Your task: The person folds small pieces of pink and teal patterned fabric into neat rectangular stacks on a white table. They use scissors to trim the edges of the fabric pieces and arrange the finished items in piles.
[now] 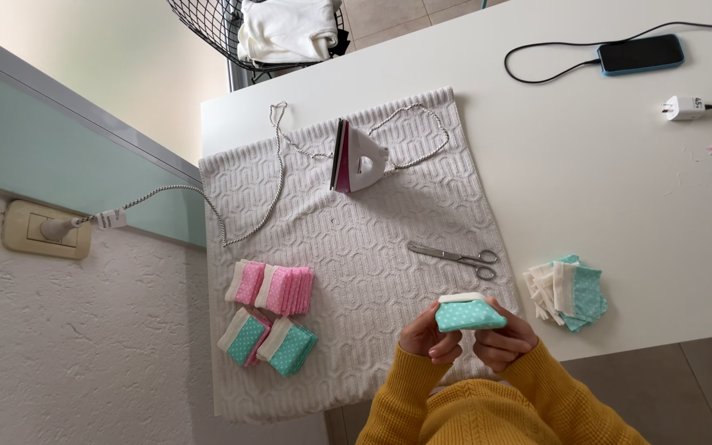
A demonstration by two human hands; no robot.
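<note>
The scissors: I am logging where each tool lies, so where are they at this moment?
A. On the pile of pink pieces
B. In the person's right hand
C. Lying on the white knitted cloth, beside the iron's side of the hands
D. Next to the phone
C: the scissors lie flat on the white knitted cloth, untouched, between the iron and the hands, which both hold a teal dotted piece.

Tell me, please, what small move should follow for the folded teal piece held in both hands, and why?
Probably set the teal piece down beside the teal stack on the towel: both the left hand and right hand pinch it, already folded like the stacked ones.
</note>
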